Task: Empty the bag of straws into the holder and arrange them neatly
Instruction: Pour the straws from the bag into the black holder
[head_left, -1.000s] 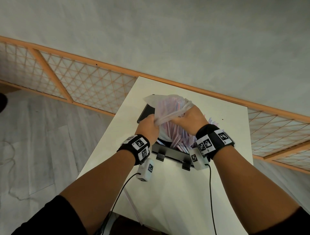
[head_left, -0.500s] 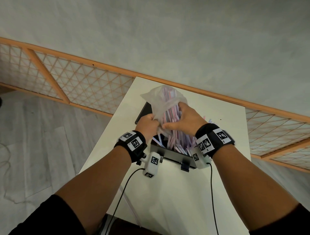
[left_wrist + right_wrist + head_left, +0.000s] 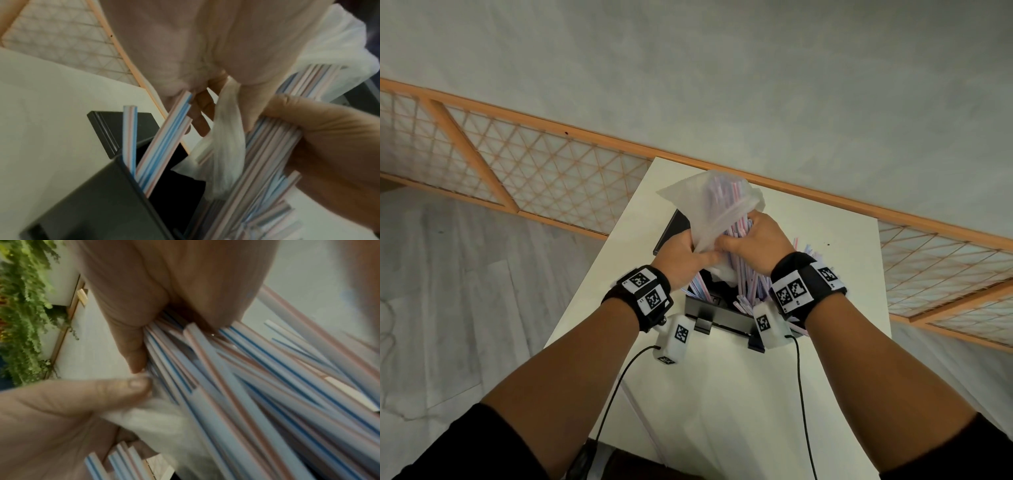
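A clear plastic bag [image 3: 705, 202] stands mouth-down over the black holder [image 3: 722, 313] on the white table [image 3: 722, 394]. My left hand [image 3: 688, 255] pinches the bag's loose plastic near its mouth. My right hand [image 3: 751, 240] grips the bundle of blue-and-pink striped straws [image 3: 741, 274] that comes out of the bag into the holder. In the left wrist view a few straws [image 3: 162, 141] lean against the holder's [image 3: 98, 194] left wall, and the bag [image 3: 228, 146] hangs crumpled between the hands. The right wrist view shows straws [image 3: 246, 386] fanning out under my palm.
A flat black lid [image 3: 671, 233] lies on the table behind the holder at the left. Some straws [image 3: 808, 251] stick out past the holder's right side. A wooden lattice rail [image 3: 534, 164] runs along the wall behind the table. Wrist-camera cables [image 3: 613, 394] trail over the near table.
The bag has swung more upright and slid up off the straws, so more bare straws show below its mouth. Both hands have stayed over the holder, close together.
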`<state>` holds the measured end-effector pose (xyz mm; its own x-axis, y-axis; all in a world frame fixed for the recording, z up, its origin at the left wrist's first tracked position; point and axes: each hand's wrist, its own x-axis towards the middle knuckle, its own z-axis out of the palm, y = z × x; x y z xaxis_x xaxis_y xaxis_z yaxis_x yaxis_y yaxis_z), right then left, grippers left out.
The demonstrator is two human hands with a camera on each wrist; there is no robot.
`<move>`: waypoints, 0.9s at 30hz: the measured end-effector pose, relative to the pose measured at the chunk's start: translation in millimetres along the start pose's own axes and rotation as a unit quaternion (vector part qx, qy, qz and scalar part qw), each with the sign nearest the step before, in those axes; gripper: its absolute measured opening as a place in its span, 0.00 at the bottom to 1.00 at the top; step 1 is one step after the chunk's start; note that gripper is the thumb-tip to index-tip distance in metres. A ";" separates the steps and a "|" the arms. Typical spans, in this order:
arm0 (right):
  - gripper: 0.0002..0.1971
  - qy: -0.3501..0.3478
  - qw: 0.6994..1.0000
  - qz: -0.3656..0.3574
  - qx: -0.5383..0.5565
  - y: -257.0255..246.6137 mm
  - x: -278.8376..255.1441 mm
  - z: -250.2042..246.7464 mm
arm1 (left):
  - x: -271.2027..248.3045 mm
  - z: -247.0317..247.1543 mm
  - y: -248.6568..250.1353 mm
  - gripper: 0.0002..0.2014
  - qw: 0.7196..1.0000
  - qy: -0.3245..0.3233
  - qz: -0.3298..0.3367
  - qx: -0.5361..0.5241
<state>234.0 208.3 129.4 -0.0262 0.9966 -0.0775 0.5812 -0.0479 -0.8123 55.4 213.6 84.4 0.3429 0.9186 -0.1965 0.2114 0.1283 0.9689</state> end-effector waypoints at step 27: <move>0.25 -0.021 0.996 0.001 0.082 -6.3 -6.9 3.4 | 10.3 16.4 -17.7 0.13 0.972 0.029 -0.017 0.233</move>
<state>227.8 201.5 133.1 -0.0618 0.9930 -0.1010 0.4399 -0.0638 -0.8958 70.2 214.7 62.7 0.2799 0.9379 -0.2050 0.6178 -0.0125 0.7863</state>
